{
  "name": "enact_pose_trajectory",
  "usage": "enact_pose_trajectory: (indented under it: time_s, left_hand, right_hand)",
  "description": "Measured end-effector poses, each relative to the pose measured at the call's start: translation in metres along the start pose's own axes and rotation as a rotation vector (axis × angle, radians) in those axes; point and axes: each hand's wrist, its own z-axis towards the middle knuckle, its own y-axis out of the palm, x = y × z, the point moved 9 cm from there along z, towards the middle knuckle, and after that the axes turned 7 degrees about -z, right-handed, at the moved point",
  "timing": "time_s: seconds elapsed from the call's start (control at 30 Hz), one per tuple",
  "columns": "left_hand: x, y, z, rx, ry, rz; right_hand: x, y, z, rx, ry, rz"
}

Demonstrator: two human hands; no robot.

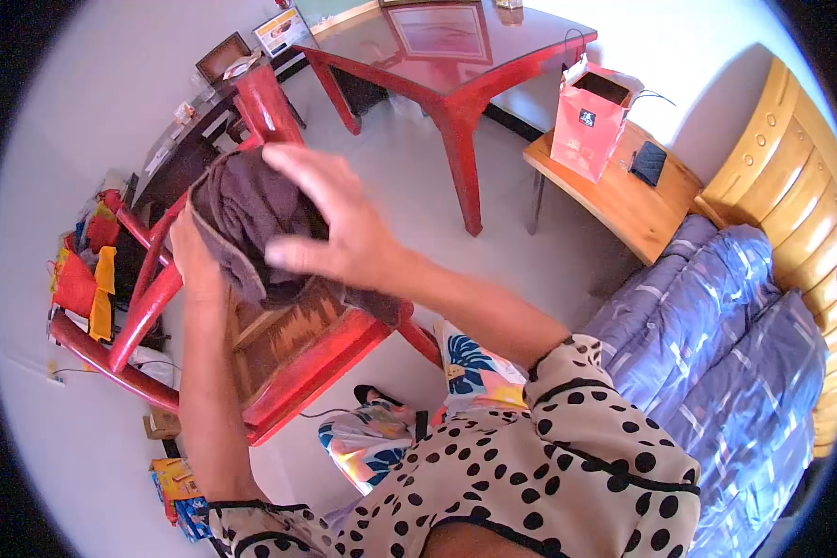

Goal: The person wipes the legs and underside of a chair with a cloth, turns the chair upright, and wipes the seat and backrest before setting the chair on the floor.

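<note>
Currently, a rumpled dark brown cloth [256, 200] sits between the person's two hands, its front edge facing the camera and its folds bunched over the red wooden frame of a chair or stool [330, 358]. The left hand [193, 246] is at the cloth's left edge, its fingers mostly hidden behind the fabric, so I cannot tell whether they are clenched on it. The right hand [344, 219], slightly blurred, lies over the opposite side of the cloth with thumb and fingers spread wide apart rather than closed on a fold; whether the fingertips press the fabric is unclear.

Just below both hands is the piece's worn brown panel, bordered by a thick red edge. A stout red leg [268, 107] rises just beyond the right hand's fingers, and more red rails run to the left of the left hand. Farther out past the right hand is a red table [530, 46]. To that hand's right, well apart, a red paper bag [584, 130] stands on a wooden bench [614, 195], with blue bedding [707, 325] nearer the person.
</note>
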Motion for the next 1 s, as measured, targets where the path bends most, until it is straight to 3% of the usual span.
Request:
enact_pose_trajectory:
  time_s: [0.07,0.17,0.2,0.3,0.33,0.43,0.5,0.57,0.67,0.77,0.8,0.83,0.9,0.97,1.0]
  left_hand:
    - [0.014,0.002,0.006,-0.002,-0.081,-0.009]
    - [0.053,0.006,0.012,-0.002,0.149,0.103]
    - [0.065,0.012,0.015,-0.226,-0.025,0.226]
    - [0.066,0.025,0.02,-0.323,0.063,0.216]
    - [0.071,0.025,0.024,-0.319,0.112,0.083]
    - [0.083,0.019,0.027,-0.322,0.233,-0.224]
    - [0.084,0.016,0.023,-0.342,0.291,-0.298]
    - [0.078,0.009,0.015,-0.303,0.221,-0.146]
    - [0.059,0.003,0.009,-0.256,0.159,0.082]
    - [0.046,-0.009,-0.002,-0.166,0.159,0.224]
    - [0.041,-0.01,-0.005,-0.168,0.142,0.212]
    - [0.036,-0.012,-0.009,-0.17,0.121,0.202]
    - [0.032,-0.018,-0.018,-0.158,0.117,0.214]
    - [0.035,-0.022,-0.028,-0.131,0.153,0.246]
    - [0.034,-0.025,-0.035,-0.11,0.165,0.232]
  right_hand:
    - [-0.007,0.001,-0.011,-0.073,0.06,-0.174]
    - [0.02,-0.002,0.0,-0.054,0.113,-0.224]
    - [0.022,-0.01,0.005,0.011,0.13,-0.244]
    - [0.032,-0.014,0.013,-0.021,0.076,-0.267]
    - [0.038,-0.021,0.012,0.063,0.072,-0.221]
    - [0.077,-0.034,-0.004,0.191,0.225,0.19]
    - [0.132,-0.046,-0.035,0.301,0.565,0.484]
    - [0.155,-0.045,-0.082,0.541,1.075,1.155]
    - [0.163,-0.065,-0.116,0.507,1.04,1.131]
    - [0.14,-0.037,-0.174,0.536,1.312,1.256]
    - [0.141,-0.028,-0.186,0.388,1.243,1.042]
    - [0.143,-0.004,-0.211,0.411,1.359,1.095]
    - [0.151,0.043,-0.233,0.158,1.37,0.786]
    - [0.122,0.073,-0.215,-0.001,0.798,0.459]
    - [0.129,0.094,-0.228,-0.096,0.971,0.57]
